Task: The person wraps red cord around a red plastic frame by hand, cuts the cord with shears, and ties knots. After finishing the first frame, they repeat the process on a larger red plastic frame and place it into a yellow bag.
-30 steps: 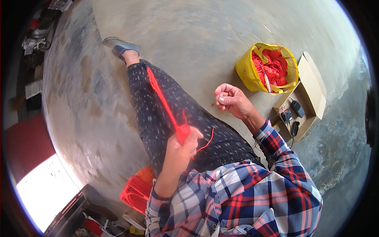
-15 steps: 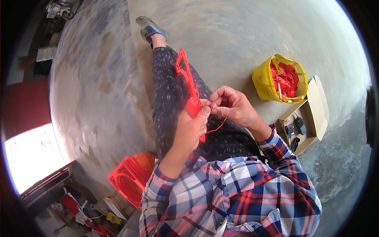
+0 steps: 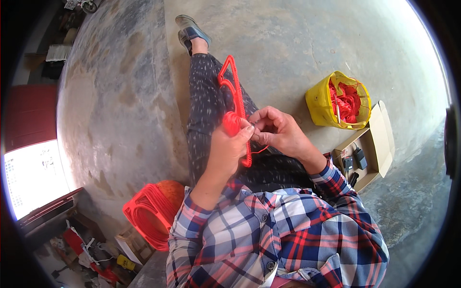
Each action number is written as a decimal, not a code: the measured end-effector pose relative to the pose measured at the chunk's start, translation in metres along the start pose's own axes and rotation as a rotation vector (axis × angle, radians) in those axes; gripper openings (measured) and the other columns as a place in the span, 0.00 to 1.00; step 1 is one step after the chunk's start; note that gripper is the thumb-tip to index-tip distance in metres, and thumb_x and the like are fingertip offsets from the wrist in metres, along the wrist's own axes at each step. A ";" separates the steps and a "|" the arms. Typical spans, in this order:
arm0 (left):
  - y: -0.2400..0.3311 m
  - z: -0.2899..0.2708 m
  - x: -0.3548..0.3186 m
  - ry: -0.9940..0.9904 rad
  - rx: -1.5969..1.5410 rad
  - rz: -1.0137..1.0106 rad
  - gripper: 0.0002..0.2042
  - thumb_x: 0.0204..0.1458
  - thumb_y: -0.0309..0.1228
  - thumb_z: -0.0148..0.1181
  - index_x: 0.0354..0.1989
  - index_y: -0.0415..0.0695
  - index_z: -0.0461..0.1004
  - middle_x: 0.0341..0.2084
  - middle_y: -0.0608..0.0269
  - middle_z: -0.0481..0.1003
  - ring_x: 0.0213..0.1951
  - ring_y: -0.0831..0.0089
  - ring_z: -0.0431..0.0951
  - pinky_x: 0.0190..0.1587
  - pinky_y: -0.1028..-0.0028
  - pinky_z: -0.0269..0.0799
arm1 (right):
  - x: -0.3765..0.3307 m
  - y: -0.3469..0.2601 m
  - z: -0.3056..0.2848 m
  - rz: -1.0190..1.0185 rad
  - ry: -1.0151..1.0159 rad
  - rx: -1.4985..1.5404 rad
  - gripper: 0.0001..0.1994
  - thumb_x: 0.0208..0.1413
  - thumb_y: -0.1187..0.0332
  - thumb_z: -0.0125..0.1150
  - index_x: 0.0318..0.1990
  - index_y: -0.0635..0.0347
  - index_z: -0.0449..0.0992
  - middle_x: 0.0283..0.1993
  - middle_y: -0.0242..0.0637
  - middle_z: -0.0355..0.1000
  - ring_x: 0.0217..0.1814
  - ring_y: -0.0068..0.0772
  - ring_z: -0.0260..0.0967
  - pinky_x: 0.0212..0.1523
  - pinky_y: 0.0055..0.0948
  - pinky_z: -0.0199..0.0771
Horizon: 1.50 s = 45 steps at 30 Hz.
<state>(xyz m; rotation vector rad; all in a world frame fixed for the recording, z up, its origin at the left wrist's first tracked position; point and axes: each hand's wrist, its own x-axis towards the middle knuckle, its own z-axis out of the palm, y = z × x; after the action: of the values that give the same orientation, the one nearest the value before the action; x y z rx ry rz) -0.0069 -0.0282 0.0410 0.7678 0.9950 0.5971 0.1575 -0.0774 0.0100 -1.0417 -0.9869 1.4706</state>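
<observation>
I sit on a concrete floor with one leg stretched out. My left hand [image 3: 230, 144] grips a long red frame wrapped in red cord [image 3: 233, 93], which lies along my patterned trouser leg. My right hand [image 3: 276, 129] meets the left at the frame's middle and pinches a thin red thread [image 3: 261, 150] that loops down beside the frame. Both hands touch each other over my thigh.
A yellow bag [image 3: 319, 103] stuffed with red cord stands on the floor to my right. Beside it lies an open cardboard box [image 3: 382, 139] with small dark items. A stack of red wrapped frames [image 3: 149, 211] sits at my left hip. A shoe [image 3: 189, 29] shows at the far end of my leg.
My right hand has come in from the right and joined the left on the frame. The view has shifted, so the frame and my leg sit more upright.
</observation>
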 end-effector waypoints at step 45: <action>-0.013 -0.022 0.018 0.065 0.188 0.069 0.05 0.52 0.26 0.64 0.32 0.41 0.73 0.18 0.76 0.66 0.15 0.89 0.58 0.15 0.85 0.50 | 0.003 0.029 -0.018 -0.001 -0.046 0.932 0.07 0.46 0.67 0.55 0.28 0.60 0.68 0.30 0.39 0.67 0.39 0.40 0.66 0.45 0.42 0.66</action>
<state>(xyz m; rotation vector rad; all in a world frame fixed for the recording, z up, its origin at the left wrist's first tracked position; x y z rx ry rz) -0.0175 -0.0160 0.0142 0.9576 1.0988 0.5967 0.1662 -0.0774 -0.0229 -0.3218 -0.2351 1.6851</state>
